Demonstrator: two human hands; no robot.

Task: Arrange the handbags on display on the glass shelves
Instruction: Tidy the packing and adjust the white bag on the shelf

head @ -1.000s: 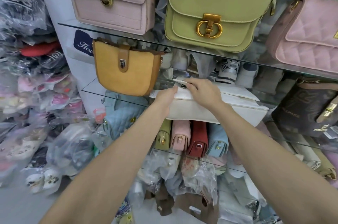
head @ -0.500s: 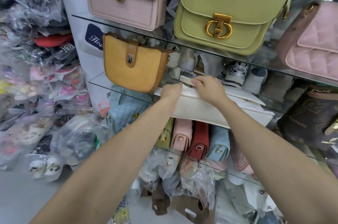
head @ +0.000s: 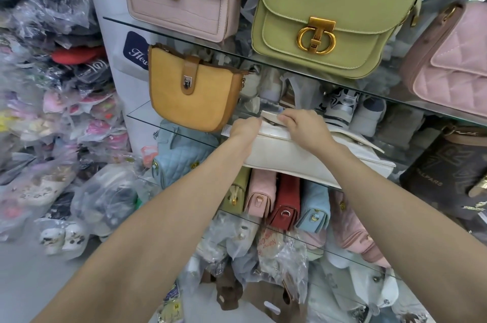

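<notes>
Gripping the white handbag (head: pixel 297 154) at its upper edge: left hand (head: pixel 243 129) and right hand (head: pixel 303 126) both have fingers curled over the top flap. Bag lies flat on the middle glass shelf (head: pixel 142 118), its front edge overhanging, just right of the mustard bag (head: pixel 189 91). Risks, as judged: a pull forward could tip it off the lip; a leftward shove could knock the mustard bag; a hard set-down stresses the glass.
</notes>
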